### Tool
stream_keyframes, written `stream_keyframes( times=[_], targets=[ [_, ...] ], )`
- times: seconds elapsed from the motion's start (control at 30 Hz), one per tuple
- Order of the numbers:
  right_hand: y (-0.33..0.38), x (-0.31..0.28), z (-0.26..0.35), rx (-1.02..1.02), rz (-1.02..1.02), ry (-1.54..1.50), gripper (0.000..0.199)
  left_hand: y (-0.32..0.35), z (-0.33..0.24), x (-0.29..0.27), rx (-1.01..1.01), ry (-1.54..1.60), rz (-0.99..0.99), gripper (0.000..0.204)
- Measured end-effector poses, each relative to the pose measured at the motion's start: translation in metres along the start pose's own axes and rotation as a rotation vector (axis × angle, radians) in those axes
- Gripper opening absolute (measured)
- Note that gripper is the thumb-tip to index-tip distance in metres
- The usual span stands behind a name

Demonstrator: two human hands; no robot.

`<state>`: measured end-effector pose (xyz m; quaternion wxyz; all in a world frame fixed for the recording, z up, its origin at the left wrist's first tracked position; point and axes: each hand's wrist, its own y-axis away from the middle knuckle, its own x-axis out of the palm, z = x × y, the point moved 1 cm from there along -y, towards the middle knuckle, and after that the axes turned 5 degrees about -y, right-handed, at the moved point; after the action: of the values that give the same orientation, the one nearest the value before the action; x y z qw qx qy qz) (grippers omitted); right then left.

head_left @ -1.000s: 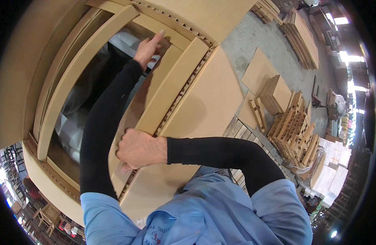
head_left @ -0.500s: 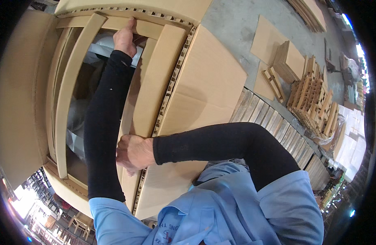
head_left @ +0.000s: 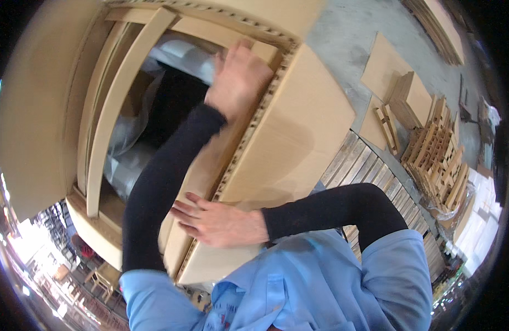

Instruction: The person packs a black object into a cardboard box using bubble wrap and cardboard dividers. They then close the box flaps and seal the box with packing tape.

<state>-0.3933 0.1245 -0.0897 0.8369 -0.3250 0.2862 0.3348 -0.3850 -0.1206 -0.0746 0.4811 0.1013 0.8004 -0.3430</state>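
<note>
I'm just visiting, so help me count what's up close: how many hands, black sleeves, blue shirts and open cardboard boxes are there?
Hands: 2 (left hand, right hand)
Black sleeves: 2 (left sleeve, right sleeve)
Blue shirt: 1
Open cardboard box: 1
Total: 6

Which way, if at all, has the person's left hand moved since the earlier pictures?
Yes: the left hand has moved rightward, closer to the carton's notched right-hand rim.

Long tan cardboard strip (head_left: 207, 168), lengthwise along the inner right-hand edge of an open brown carton (head_left: 285, 160).
</note>
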Motion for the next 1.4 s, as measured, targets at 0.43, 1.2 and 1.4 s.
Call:
stream_keyframes(
  times=[0.43, 1.2, 1.4],
  targets=[
    [0.043, -0.040, -0.035, -0.038, 0.012, -0.206, 0.035, 0.021, -0.032, 0.028, -0.319, 0.311, 0.416, 0.032],
    [-0.033, -0.124, -0.132, 0.085, 0.523, 0.075, 0.053, -0.025, 0.110, 0.142, -1.135, 1.277, -0.344, 0.050],
    [-0.035, -0.127, -0.136, 0.087, 0.439, 0.022, 0.053, -0.034, 0.099, 0.130, -0.996, 1.162, -0.431, 0.039]
  ],
)
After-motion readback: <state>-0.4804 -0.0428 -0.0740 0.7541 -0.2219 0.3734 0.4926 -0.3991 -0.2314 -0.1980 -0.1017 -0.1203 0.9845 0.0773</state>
